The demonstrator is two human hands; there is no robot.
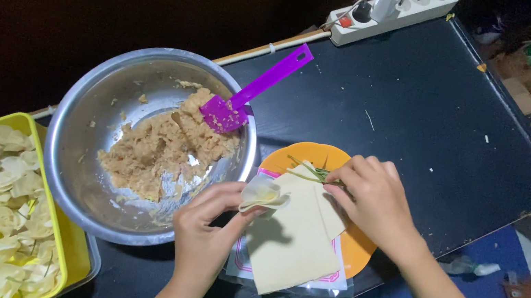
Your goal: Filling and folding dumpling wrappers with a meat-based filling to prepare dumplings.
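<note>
Dark table (423, 109), dim room; left hand (205, 230) pinches dumpling (264, 194); right hand (376, 199) seemingly pinching chives (311, 170).

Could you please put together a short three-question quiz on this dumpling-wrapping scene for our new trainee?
1. True or false: the purple spatula rests in the metal bowl with its blade on the filling.
2. Which hand pinches the gathered dumpling? A) left hand B) right hand
3. Fill in: the finished dumplings lie in a ______ tray.

Key
1. True.
2. A. The right hand reaches to the green strands on the orange plate, above the stack of wrappers.
3. Yellow.
</note>
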